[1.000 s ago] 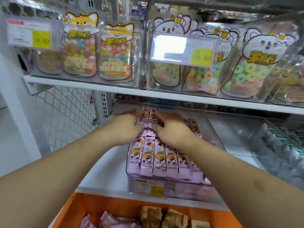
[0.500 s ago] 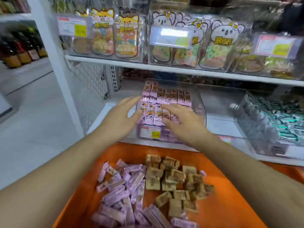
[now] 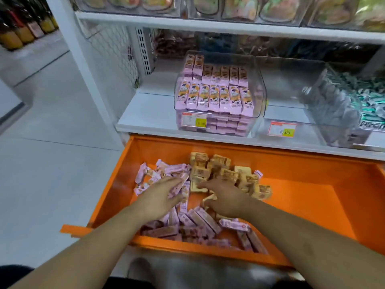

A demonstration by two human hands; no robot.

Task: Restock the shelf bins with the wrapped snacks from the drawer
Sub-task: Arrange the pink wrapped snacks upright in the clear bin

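Head view. Orange metal drawer is pulled out below the white shelf board. Inside it, at the left and near side: a loose pile of pink wrapped snack bars. Further back, centre: a heap of tan wrapped snack blocks, touching the pink pile.

Left hand is palm down over the pink bars, fingers spread and fairly straight, resting on the wrappers; nothing is clasped. Right hand is palm down at the seam between the tan blocks and the pink bars, fingers extended toward the left; the fingertips are blurred, so whether it grasps anything I cannot tell.

On the shelf, a clear plastic bin holds pink bars in neat rows, stacked to near its top. Just beside it on the right, a second clear bin, then one with green-and-white wrapped sweets.
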